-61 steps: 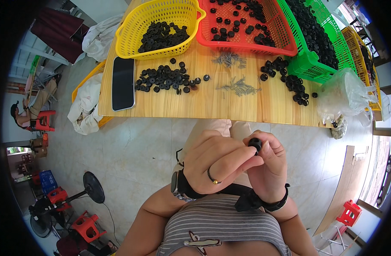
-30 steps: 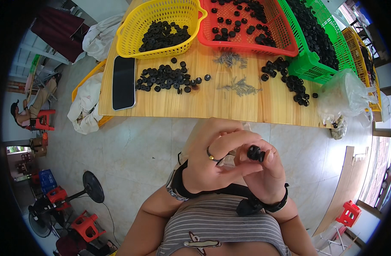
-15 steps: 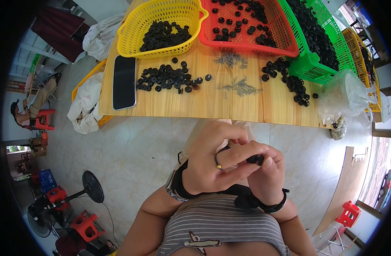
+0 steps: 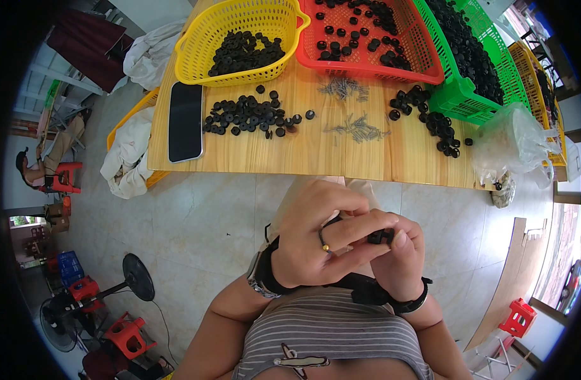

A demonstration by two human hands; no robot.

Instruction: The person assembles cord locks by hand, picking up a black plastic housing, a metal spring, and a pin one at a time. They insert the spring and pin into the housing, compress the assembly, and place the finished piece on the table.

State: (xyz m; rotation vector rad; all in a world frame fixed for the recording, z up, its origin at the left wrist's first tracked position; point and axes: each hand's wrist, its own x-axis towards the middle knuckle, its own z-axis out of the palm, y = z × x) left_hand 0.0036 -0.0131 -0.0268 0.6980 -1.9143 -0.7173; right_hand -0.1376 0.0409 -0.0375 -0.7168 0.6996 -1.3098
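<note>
Both hands meet close to my chest, below the wooden table (image 4: 316, 152). My left hand (image 4: 316, 240), with a ring on one finger, wraps over a small black round part (image 4: 379, 237). My right hand (image 4: 401, 259) pinches the same part from the right side. Most of the part is hidden by fingers. On the table lie a pile of black round parts (image 4: 249, 117), a second pile (image 4: 430, 117) and small metal screws (image 4: 357, 126).
A yellow basket (image 4: 240, 44), a red basket (image 4: 366, 38) and a green basket (image 4: 474, 57) hold more black parts. A black phone (image 4: 185, 121) lies at the table's left, a clear plastic bag (image 4: 512, 149) at its right. A fan (image 4: 135, 282) and red stools stand on the tiled floor.
The hands have stayed together near my chest. The left hand's fingers closed further over the black part, which was more exposed two seconds ago.
</note>
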